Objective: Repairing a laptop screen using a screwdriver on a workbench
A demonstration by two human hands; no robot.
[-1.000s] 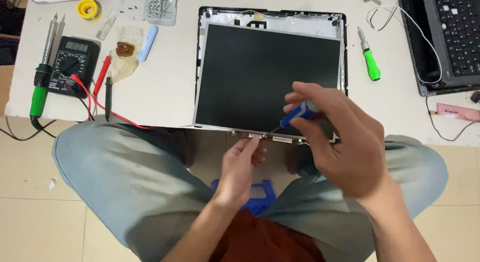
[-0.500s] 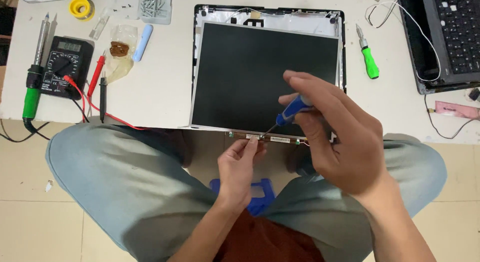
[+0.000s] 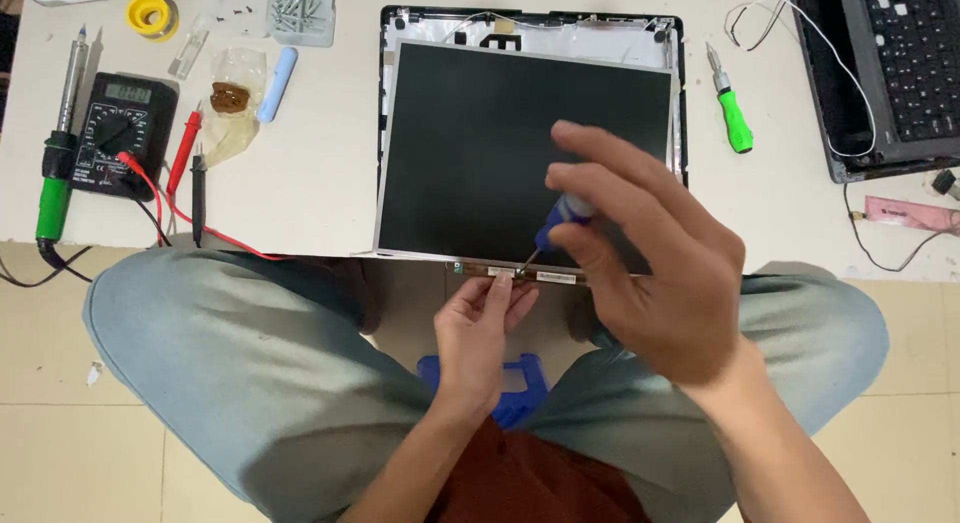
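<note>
Landmark: dark display panel [image 3: 522, 153], lying in its open lid shell on the white worktop [image 3: 310, 183], near edge overhanging the lap. Right hand [image 3: 650, 268] over the panel's near right part, fingers wrapped about a blue-handled screwdriver [image 3: 556, 221]; tip down at the narrow strip on the panel's near edge. Left hand [image 3: 478, 338] below that edge, fingers pinching the strip beside the tip. Versus half a second ago: both hands keep the same grip and place; whole scene sits slightly shifted in view. Left of panel: black multimeter [image 3: 115, 133] with red probe leads. Right of panel: green-handled screwdriver [image 3: 732, 111], unmoved.
</note>
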